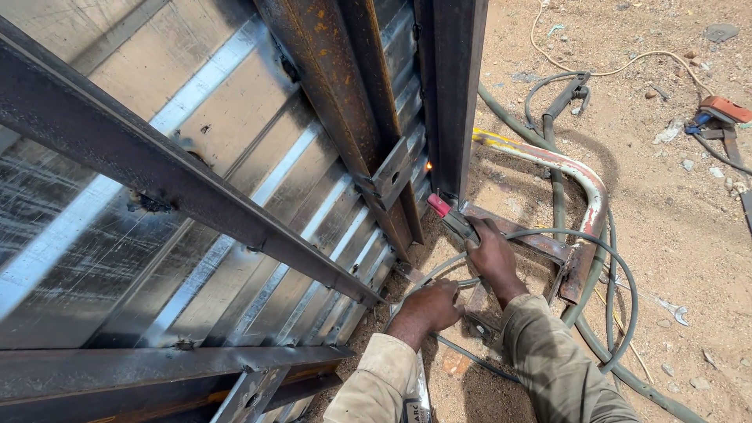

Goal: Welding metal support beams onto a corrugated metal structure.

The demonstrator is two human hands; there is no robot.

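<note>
Your right hand (495,257) gripped the red-tipped electrode holder (453,219), its tip at the foot of the dark steel post (453,94). Your left hand (429,307) was clenched around the grey welding cable (619,274) just near of it. Corrugated, shiny sheet metal (235,180) stood left behind rusty angle bars (337,94); sandy ground (666,196) lay right.

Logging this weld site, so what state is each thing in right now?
Right hand: closed around the electrode holder.
Electrode holder: red tip against the post base.
Left hand: closed on the grey cable.
Steel post: upright, rusty.
Corrugated panel: standing, framed.
</note>
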